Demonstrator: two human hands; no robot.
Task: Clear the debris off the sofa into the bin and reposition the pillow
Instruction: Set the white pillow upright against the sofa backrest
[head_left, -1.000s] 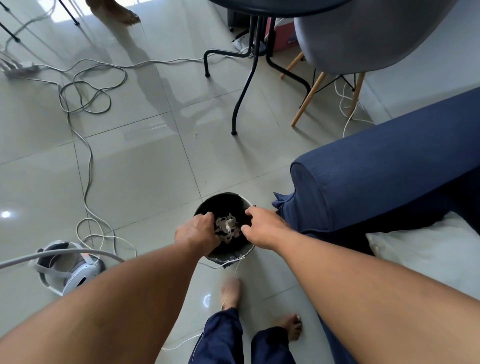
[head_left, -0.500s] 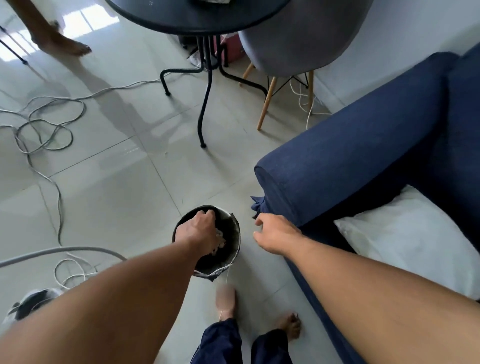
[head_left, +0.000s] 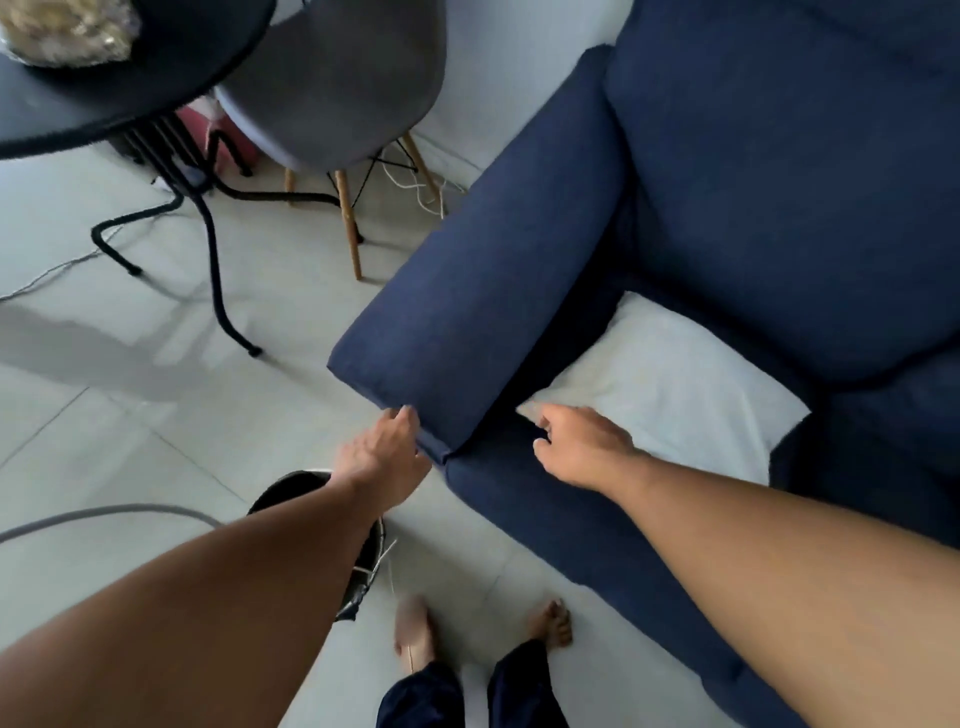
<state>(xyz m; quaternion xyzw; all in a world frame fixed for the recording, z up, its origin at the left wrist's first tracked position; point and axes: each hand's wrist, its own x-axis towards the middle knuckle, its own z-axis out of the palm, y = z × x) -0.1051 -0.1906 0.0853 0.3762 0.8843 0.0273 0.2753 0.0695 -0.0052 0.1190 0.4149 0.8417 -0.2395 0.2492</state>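
Observation:
A navy blue sofa (head_left: 753, 171) fills the right of the view, its armrest (head_left: 498, 291) pointing toward me. A white pillow (head_left: 675, 384) lies flat on the seat against the armrest. My right hand (head_left: 582, 447) hovers over the seat's front edge at the pillow's near corner, fingers loosely curled and holding nothing. My left hand (head_left: 379, 457) is at the armrest's front end, fingers spread, empty. The black bin (head_left: 291, 488) stands on the floor below my left forearm, which hides most of it. No debris shows on the visible seat.
A round black table (head_left: 130, 88) with thin black legs stands at the upper left, a grey chair (head_left: 337, 78) with wooden legs beside it. Cables run across the grey tiled floor (head_left: 130, 415). My bare feet (head_left: 415, 629) are on the floor near the bin.
Both hands have left the bin and moved up and right to the sofa. The view swung right, bringing the pillow and sofa seat into sight.

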